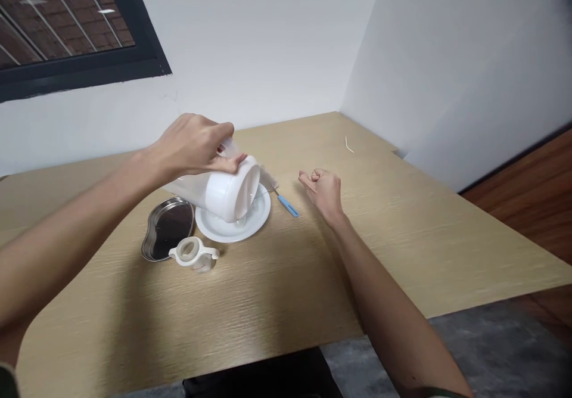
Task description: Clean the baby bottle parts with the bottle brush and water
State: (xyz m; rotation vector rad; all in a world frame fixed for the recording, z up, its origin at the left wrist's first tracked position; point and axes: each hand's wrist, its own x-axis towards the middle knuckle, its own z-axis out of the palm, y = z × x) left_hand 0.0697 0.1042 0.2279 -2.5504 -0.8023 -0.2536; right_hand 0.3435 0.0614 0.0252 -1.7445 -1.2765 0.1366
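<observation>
My left hand (201, 145) grips a translucent pitcher (190, 188) by its handle. The pitcher is tipped to the right, its white lid (235, 189) low over a white plate (218, 229). Something clear shows on the plate under the lid, perhaps water. My right hand (324, 192) is held over the table to the right of the plate, fingers curled in, with nothing visible in them. Between the plate and that hand lies a thin tool with a blue handle (287, 205); its far end is by a clear plastic packet (268, 179).
Left of the plate sits a kidney-shaped metal tray (147, 245), dark inside. In front of it stands a cream ring-topped piece (195, 255) with two side arms. A thin bent stick (348, 145) lies farther back on the wooden table (268, 302). Walls border the back and right.
</observation>
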